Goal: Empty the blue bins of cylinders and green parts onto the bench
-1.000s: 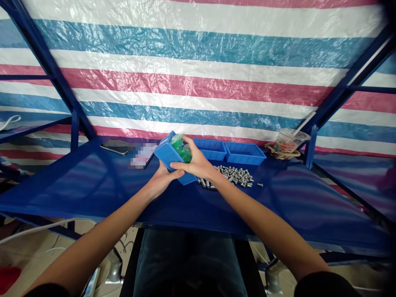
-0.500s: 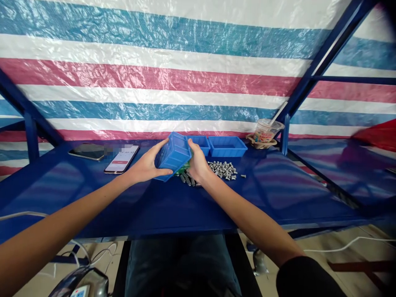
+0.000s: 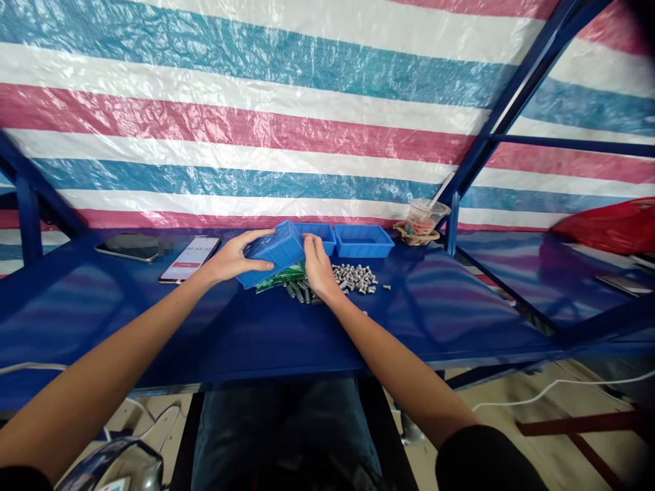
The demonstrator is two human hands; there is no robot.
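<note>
Backdrop: striped tarp (image 3: 266,129) is hanging behind the blue table (image 3: 205,320)
Fingers: both hands are gripping the tipped bin (image 3: 269,253); left hand (image 3: 233,257) on top; right hand (image 3: 317,267) at its side
Beneath bin: green parts (image 3: 279,277) are lying on the table
Right of bin: metal pieces (image 3: 353,278); two more bins (image 3: 348,239)

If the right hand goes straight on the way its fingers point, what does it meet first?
The right hand points away toward the striped sheet. It already touches the tipped blue bin; just beyond stands another blue bin, probably next, though depth is unclear.

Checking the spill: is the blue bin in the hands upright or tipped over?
Tipped over: both hands hold the blue bin with its bottom facing up, green pieces lying beneath its edge.
</note>
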